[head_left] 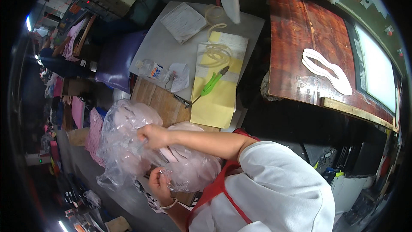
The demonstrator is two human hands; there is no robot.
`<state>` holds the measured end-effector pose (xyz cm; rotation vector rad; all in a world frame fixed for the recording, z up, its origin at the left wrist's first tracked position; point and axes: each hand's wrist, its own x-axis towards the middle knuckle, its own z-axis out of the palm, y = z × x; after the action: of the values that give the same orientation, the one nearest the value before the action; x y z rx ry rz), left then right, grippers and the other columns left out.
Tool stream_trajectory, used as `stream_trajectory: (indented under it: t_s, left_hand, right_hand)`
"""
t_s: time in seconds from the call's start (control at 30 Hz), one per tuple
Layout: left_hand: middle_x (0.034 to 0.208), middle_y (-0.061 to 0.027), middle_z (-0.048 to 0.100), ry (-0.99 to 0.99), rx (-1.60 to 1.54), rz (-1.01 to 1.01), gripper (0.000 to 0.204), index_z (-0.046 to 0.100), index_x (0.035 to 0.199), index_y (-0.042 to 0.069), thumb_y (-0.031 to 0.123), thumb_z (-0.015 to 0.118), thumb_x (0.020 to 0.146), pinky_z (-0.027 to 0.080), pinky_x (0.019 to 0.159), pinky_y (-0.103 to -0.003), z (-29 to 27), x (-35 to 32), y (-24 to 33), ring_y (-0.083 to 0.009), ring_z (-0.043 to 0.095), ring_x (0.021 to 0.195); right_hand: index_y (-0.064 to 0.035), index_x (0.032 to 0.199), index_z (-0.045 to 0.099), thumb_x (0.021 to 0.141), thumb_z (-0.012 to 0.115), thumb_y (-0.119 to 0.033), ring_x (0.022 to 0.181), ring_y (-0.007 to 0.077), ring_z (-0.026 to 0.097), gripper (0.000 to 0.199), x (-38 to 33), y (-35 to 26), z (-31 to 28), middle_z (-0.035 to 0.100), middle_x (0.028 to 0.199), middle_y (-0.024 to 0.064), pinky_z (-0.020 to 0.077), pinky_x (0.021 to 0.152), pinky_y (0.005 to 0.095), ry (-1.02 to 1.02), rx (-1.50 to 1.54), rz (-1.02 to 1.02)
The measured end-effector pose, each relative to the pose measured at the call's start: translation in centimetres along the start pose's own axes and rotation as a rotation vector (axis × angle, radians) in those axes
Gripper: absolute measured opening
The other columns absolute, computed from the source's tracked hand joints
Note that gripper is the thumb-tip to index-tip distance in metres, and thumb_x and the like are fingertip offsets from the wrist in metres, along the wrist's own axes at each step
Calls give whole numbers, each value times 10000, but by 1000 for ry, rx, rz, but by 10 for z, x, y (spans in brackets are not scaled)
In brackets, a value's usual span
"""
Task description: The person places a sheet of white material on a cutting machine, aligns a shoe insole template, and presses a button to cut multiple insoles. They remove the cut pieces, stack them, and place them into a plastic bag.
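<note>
A large clear plastic bag with pale pink contents bulges in front of my body, at the lower left of the middle. My right hand is closed in a fist on the upper part of the bag. Lower down, my left hand, with a bangle at the wrist, pinches a gathered edge of the plastic. Between the two hands a pale pink piece with a dark line shows. Crumpled film blurs what lies deeper in the bag.
Beyond the bag stands a table with a wooden part, a water bottle, green-handled cutters, yellow paper and coiled tubing. White sole-shaped pieces lie on a reddish-brown board to the right.
</note>
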<state>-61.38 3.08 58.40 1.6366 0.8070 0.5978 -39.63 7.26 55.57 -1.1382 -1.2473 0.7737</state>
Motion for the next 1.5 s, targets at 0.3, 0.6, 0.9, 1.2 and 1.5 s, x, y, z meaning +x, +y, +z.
stream_trajectory:
  t_s: [0.3,0.6,0.9,1.2,1.5]
  left_hand:
    - [904,-55,610,448,416,264,225,580,1104,21,150,510,933,461,681,-292,-6,0,-11,-179,567,815]
    - [956,-74,619,558,374,282,247,585,1090,23,202,516,935,480,743,-312,0,-14,59,-237,591,919]
    - [925,-89,608,778,762,254,305,588,1050,-12,267,496,967,463,650,-313,-29,-29,65,-198,589,838]
    - [820,-130,603,649,770,-147,313,590,987,-57,239,491,976,448,666,-322,-31,-39,88,-215,527,730]
    - [1002,-105,627,661,579,104,110,617,890,-51,55,587,882,456,715,-256,-12,-36,78,-131,564,833]
  right_hand:
    - [-63,810,597,646,656,-174,864,314,556,207,-71,-90,27,569,825,115,471,688,432,16,-224,-569]
    - [-30,1189,524,640,730,-237,1056,366,475,622,-85,-90,22,514,1108,159,447,839,453,-192,-10,-420]
    - [11,1278,447,647,768,-261,1167,380,444,759,-101,-72,10,473,1231,195,408,950,460,35,-106,-412]
    - [-80,1070,643,732,668,-201,1060,352,537,359,-174,29,-84,570,1138,159,479,896,408,317,-560,118]
    - [-14,986,635,717,741,-87,985,351,571,299,-188,36,-119,605,1054,173,479,847,410,265,-622,172]
